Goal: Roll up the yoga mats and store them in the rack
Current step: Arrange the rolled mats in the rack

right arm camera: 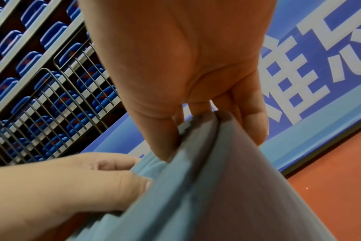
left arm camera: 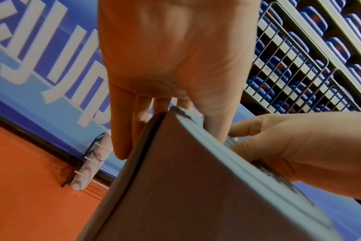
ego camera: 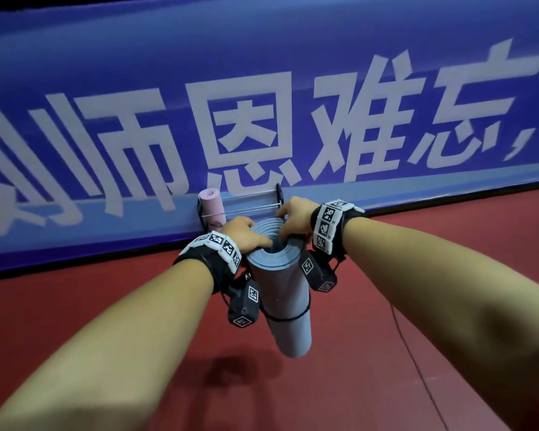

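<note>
A rolled grey-blue yoga mat (ego camera: 288, 293) hangs upright above the red floor, with a black elastic band (ego camera: 288, 319) round its lower half. Both hands hold its top rim. My left hand (ego camera: 255, 237) pinches the left side of the rim, and my right hand (ego camera: 288, 223) pinches the far right side. In the left wrist view the left hand (left arm camera: 171, 84) has its thumb inside the mat (left arm camera: 185, 187) and its fingers outside. The right hand (right arm camera: 196, 84) grips the mat (right arm camera: 227, 195) the same way. Just beyond stands a wire rack (ego camera: 249, 201) with a rolled pink mat (ego camera: 213, 206) in its left end.
A long blue banner (ego camera: 262, 88) with white characters runs along the wall behind the rack. A thin black cable (ego camera: 417, 362) lies on the red floor (ego camera: 386, 306) to the right. Railings and rows of blue seats (left arm camera: 299, 65) rise above the banner.
</note>
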